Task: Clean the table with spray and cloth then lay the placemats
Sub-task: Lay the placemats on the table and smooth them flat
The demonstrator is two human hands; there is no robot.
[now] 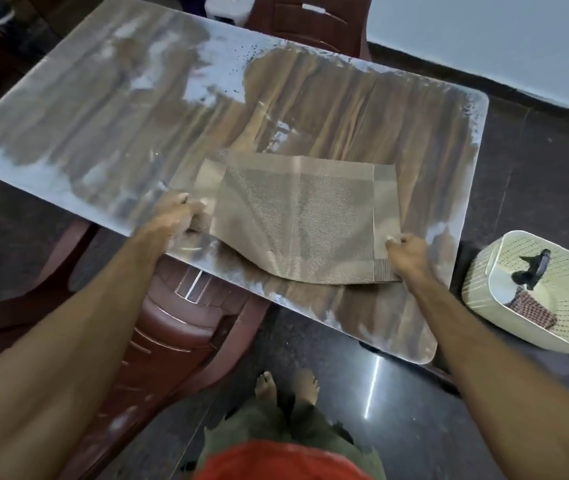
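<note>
Placemat [296,216] is pinched between left hand [179,213] and right hand [406,252], long axis along the worktop's [68,126] near edge.

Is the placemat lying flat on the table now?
No. The placemat sags; left hand and right hand hold its corners.

Dark glossy floor [397,410], pale wall [483,29], brown plastic chairs [179,327] near and far side.

both forearms are bare to the edge of the view, with no sleeves, watch or rings showing on the left hand [175,216] or right hand [409,254]. an orange-red top, olive green bottoms, bare feet.
</note>
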